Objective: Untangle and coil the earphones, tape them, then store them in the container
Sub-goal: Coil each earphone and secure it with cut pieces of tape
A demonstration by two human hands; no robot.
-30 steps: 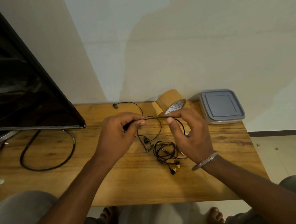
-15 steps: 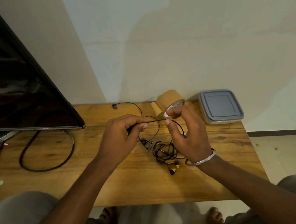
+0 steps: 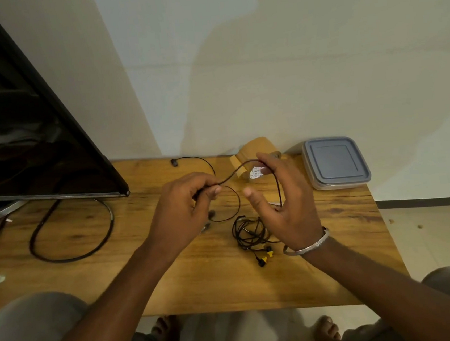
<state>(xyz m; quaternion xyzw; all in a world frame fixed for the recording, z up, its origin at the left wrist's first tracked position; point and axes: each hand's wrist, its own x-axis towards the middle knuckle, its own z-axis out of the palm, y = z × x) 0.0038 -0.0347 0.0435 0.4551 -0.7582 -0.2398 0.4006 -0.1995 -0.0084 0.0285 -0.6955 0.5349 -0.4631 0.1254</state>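
Observation:
My left hand (image 3: 182,202) pinches a black earphone cable (image 3: 235,173) between thumb and fingers above the wooden table (image 3: 203,289). From there the cable rises and drapes over the straight fingers of my right hand (image 3: 292,213), then runs down across its palm; the thumb stands apart from the fingers. One earbud (image 3: 174,162) of this cable lies near the table's back edge. A second tangled black earphone bundle (image 3: 248,233) with yellow tips (image 3: 265,256) lies on the table under my right hand. The brown tape roll (image 3: 257,147) stands behind my right hand, partly hidden. The lidded grey container (image 3: 334,163) sits at the back right.
A large black screen (image 3: 20,136) on a metal stand fills the left side. Its thick black power cord (image 3: 73,241) loops over the left part of the table. A wall runs right behind the table. My knees and feet show below the front edge.
My right hand has let go of its pinch and spread its fingers, and the cable now loops over them. The left hand keeps its pinch and has barely moved.

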